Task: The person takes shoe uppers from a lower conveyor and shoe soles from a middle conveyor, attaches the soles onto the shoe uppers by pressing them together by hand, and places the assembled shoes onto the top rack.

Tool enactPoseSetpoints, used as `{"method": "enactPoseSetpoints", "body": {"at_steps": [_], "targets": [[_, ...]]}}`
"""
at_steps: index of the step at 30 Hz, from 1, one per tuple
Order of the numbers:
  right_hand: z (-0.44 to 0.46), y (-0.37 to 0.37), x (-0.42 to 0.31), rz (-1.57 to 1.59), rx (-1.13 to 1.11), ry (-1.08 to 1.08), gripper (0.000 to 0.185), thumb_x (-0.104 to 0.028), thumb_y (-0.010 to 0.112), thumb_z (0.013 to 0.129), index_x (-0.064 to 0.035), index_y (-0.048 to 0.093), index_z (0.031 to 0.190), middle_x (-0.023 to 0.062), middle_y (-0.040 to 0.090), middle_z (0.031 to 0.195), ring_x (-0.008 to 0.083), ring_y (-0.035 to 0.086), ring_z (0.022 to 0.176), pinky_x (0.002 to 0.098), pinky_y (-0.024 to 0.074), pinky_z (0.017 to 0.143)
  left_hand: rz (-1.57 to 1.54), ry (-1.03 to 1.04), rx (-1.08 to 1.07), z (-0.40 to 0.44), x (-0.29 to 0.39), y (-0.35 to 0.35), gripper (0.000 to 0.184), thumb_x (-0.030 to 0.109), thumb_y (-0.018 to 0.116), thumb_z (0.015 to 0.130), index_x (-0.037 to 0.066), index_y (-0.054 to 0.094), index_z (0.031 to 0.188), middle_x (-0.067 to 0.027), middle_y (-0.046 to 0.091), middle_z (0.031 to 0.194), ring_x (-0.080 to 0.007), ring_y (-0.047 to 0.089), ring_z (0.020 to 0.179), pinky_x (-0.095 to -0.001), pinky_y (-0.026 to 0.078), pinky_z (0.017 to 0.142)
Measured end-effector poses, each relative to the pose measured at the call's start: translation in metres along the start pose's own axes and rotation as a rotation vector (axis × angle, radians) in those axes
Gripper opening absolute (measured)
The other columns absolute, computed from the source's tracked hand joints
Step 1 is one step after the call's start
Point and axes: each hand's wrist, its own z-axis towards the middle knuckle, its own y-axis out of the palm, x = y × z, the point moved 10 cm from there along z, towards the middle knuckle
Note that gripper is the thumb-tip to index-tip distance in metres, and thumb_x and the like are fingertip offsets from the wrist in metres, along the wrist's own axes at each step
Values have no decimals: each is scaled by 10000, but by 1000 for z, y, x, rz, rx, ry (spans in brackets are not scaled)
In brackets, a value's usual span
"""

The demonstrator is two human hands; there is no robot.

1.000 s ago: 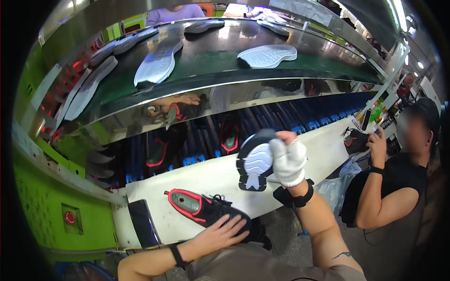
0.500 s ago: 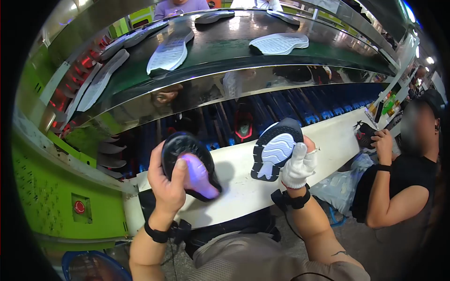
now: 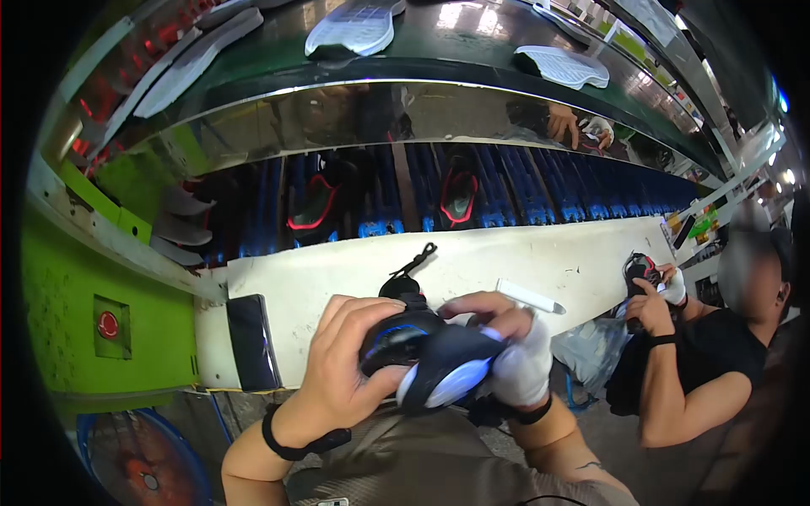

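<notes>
My left hand [image 3: 346, 363] is closed around a black shoe upper [image 3: 395, 339], whose lace loop [image 3: 415, 260] sticks up at the far end. Against it, tilted, is a black-and-white shoe sole [image 3: 451, 371], touching or overlapping the upper's near side. The gloved fingers of my right hand [image 3: 519, 363] wrap the sole from the right and are partly blurred. How exactly the two edges meet is hidden by my fingers.
A white marker [image 3: 530, 297] and a dark flat object [image 3: 253, 341] lie on the white bench [image 3: 321, 266]. Shoes [image 3: 458, 198] sit on blue rollers behind. Pale soles [image 3: 354, 29] lie on the green belt above. At right, a co-worker [image 3: 700, 354] handles a shoe [image 3: 641, 274].
My hands have come together from apart, bringing the sole and the upper into contact in front of my body. Both pieces have been turned. My view has tilted downward.
</notes>
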Motion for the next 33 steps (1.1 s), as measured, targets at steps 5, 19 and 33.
{"method": "enactPoseSetpoints", "body": {"at_steps": [5,19,33], "targets": [[-24,2,11,-179,38,-45,221,-150,815,913,-86,604,929,303,602,1440,228,670,1030,340,524,829,-120,-215,-91,-3,5,5,727,1,923,642,64,678,1324,-138,732,1182,-240,674,826,-333,550,717],[-31,14,13,-457,5,-210,469,-79,874,858,-65,441,1038,301,564,1407,463,607,1327,520,547,1065,-27,-61,238,-40,5,9,674,626,787,873,29,478,820,-271,727,1273,-186,453,635,-282,414,542],[-6,41,21,-463,-53,-247,464,-105,954,742,-72,520,902,232,668,1276,397,704,1192,452,612,928,-147,-262,253,-54,-25,-35,522,365,838,881,72,424,1001,-256,773,1136,-247,579,807,-358,484,742]]}}
